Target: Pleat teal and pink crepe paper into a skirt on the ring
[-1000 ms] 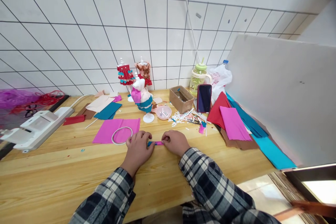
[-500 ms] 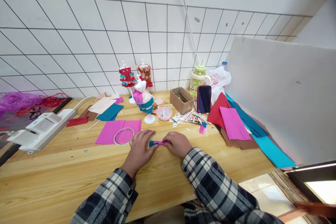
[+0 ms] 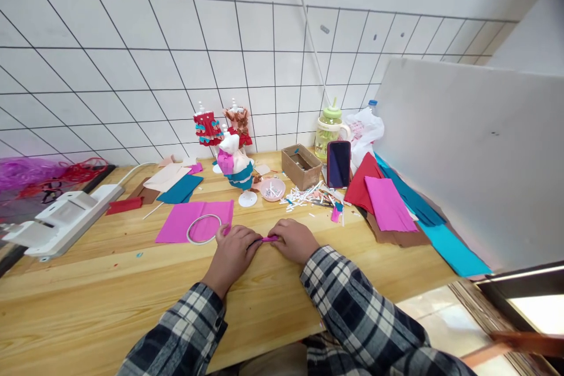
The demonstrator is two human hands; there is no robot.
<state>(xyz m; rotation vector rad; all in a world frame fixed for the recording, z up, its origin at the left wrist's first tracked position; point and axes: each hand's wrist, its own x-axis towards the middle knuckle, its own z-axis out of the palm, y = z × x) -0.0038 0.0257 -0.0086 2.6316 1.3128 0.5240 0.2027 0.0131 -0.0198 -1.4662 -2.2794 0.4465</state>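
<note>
My left hand (image 3: 233,249) and my right hand (image 3: 294,239) rest close together on the wooden table (image 3: 110,282), both pinching a small pink paper strip (image 3: 269,239) that lies flat between them. Only a short piece of the strip shows between the fingertips. A large pink paper sheet (image 3: 194,220) lies just left of my left hand, with a white ring (image 3: 204,228) on it. Behind my hands stands a small white dress form (image 3: 235,161) dressed in pink and teal paper.
Two paper dress models (image 3: 220,124) stand by the tiled wall. A cardboard box (image 3: 302,166), a phone (image 3: 339,163), a green bottle (image 3: 328,129), a pink dish (image 3: 272,188) and paper scraps (image 3: 308,195) lie behind. Coloured sheets (image 3: 388,202) lie right, a white device (image 3: 61,220) left, a white board (image 3: 476,153) at right.
The teal end of the strip seen earlier is now hidden under my left fingers. Both hands have stayed at the same spot, pressed closer over the strip.
</note>
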